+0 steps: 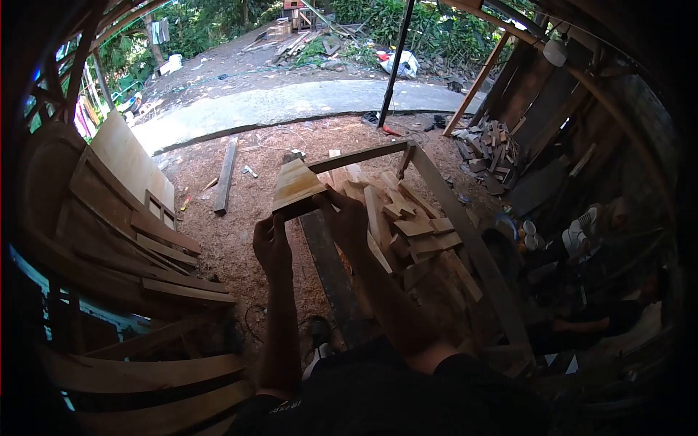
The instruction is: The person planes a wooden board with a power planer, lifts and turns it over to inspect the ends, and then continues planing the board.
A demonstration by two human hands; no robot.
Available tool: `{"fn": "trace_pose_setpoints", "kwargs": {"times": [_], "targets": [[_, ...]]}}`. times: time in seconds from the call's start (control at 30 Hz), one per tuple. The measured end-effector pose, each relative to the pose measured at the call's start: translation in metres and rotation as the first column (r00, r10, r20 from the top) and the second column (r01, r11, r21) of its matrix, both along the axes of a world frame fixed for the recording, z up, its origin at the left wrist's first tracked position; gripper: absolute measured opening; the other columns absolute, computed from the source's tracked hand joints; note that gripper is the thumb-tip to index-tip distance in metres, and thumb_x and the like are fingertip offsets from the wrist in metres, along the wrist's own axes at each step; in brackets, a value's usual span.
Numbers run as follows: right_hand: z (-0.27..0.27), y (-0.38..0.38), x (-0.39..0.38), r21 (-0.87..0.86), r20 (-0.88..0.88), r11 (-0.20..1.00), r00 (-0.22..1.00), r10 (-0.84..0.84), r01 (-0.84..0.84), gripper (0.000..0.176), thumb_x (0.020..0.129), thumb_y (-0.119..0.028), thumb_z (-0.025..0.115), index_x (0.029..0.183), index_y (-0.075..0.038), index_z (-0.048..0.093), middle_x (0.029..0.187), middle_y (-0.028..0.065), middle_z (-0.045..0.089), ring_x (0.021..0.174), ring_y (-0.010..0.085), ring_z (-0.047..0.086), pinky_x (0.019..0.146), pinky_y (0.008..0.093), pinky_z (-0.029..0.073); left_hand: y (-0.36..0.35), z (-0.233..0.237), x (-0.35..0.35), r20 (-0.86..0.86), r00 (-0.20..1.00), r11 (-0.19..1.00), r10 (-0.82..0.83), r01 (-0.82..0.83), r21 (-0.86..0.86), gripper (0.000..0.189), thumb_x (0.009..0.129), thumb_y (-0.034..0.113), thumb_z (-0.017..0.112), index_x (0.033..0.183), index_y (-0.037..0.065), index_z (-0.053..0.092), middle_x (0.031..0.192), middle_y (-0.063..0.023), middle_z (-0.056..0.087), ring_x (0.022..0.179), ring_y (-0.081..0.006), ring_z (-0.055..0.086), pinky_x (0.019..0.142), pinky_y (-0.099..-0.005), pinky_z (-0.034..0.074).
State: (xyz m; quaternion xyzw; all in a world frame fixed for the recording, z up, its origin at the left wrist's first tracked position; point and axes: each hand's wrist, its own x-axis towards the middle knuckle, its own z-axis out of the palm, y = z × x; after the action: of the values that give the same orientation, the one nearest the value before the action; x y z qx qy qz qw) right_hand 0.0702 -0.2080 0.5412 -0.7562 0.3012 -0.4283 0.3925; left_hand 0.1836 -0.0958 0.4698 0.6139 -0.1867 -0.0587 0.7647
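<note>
The wooden piece (294,185), a pale, tapered block with a dark lower edge, was held in the air between both hands, above the sawdust-covered floor (233,240) and well clear of it. The left hand (272,245) was closed at the piece's lower left corner, with its fingers curled up against the dark edge. The right hand (343,219) was clasped on the lower right end of that edge. Directly under the hands a dark plank (329,272) lay on the floor. Just to the right of it was a heap of short offcuts (411,229), enclosed by a frame of long battens (465,236). Loose boards (156,251) were stacked toward the left edge of the floor, and another person (589,323) sat at the far right. Judged from the two-point grip and the raised position, the step in hand was holding the piece up for handling or checking. Any further move called for both grips to remain firm on the narrow edge, because the wide upper face was unsupported and could tip.
</note>
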Motion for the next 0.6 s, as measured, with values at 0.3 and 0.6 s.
{"fn": "trace_pose_setpoints", "kwargs": {"times": [0.3, 0.6], "targets": [[0.000, 0.007, 0.020, -0.129, 0.071, 0.992, 0.997, -0.009, 0.018, 0.039, 0.096, -0.036, 0.076, 0.117, -0.003, 0.077, 0.093, 0.0212, 0.077, 0.088, 0.0338, 0.078, 0.075, 0.0398, 0.059, 0.012, 0.001, 0.015, 0.082, 0.995, 0.998, 0.057, -0.060, 0.028, 0.032, 0.106, 0.030, 0.067, 0.107, -0.002, 0.066, 0.098, -0.0094, 0.069, 0.091, -0.0151, 0.066, 0.081, -0.0306, 0.052], [0.001, 0.004, 0.029, -0.179, 0.052, 0.983, 0.997, 0.050, -0.040, 0.044, 0.095, -0.037, 0.078, 0.125, -0.005, 0.075, 0.091, 0.0199, 0.077, 0.085, 0.0287, 0.079, 0.072, 0.0365, 0.058, 0.016, 0.014, 0.015, -0.026, 0.998, 0.998, 0.054, -0.054, -0.016, 0.029, 0.108, 0.028, 0.065, 0.105, -0.002, 0.065, 0.096, -0.0066, 0.067, 0.087, -0.0117, 0.061, 0.077, -0.0300, 0.049]]}}
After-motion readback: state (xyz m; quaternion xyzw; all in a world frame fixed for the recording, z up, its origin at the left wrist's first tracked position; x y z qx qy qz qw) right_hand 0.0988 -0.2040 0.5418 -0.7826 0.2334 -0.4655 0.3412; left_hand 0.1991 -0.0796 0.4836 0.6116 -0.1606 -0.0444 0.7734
